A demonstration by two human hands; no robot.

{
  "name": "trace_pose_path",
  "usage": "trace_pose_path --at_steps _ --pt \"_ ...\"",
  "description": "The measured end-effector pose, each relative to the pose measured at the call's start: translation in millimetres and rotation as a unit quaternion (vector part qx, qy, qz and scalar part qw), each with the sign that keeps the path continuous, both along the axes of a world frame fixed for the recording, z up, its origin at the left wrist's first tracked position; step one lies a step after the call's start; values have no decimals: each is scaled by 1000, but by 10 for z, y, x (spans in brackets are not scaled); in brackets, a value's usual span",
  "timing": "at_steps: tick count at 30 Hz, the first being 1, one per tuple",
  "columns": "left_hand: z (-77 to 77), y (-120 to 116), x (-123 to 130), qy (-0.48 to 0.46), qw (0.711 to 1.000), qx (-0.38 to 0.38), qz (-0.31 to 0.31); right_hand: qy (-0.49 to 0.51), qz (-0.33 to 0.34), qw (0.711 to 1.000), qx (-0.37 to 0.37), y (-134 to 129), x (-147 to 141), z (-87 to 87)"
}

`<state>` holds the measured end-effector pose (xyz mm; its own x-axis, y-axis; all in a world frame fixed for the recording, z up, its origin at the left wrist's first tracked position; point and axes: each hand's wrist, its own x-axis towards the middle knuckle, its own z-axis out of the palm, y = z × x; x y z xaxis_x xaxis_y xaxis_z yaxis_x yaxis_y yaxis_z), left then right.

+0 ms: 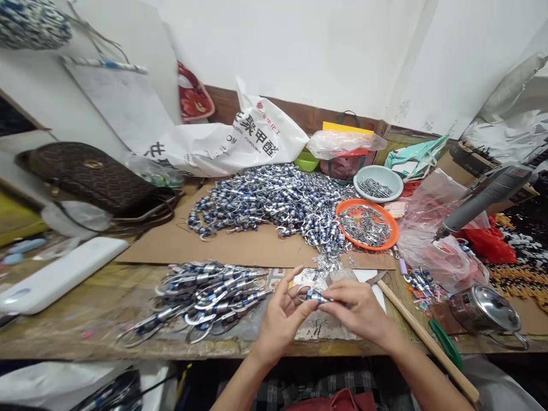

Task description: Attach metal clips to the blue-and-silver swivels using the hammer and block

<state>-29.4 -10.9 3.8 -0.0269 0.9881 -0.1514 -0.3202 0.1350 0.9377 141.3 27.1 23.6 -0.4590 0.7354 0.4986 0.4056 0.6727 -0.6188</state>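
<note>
A small blue-and-silver fitting with a thin wire loop (pixel 315 295) is held over the front of the bench. My left hand (pixel 276 325) pinches its left side between thumb and fingers, the index finger raised. From the other side, the thumb and fingertips of my right hand (pixel 362 308) close on its right end. Left of my hands lies a heap of similar looped fittings (pixel 209 294). Behind is a bigger pile of blue-and-silver pieces (pixel 269 194) on cardboard (pixel 171 248). Small flat metal plates (pixel 327 262) are scattered just beyond my fingers.
An orange tray (pixel 395 234) holds metal plates; a pale blue bowl (pixel 400 187) holds metal pins. A wooden-handled hammer (pixel 428 337) lies on the right near a lidded metal pot (pixel 488 311). A grey power screwdriver (pixel 483 200) hangs above plastic bags. A white case (pixel 64 277) sits left.
</note>
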Motion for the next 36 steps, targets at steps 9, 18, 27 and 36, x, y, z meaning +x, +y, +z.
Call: trace_pose_path --at_steps 9,18,27,36 --pt "-104 216 250 -18 973 -56 -222 -350 -226 905 -85 738 456 -303" --pt "-124 341 197 -40 956 -69 -282 -319 -195 923 -84 763 439 -284" --pt "-211 343 200 -86 957 -52 -272 -132 -20 989 64 -77 394 -193" --pt "-210 340 213 -94 959 -64 -261 -207 -31 970 124 -47 336 -169"
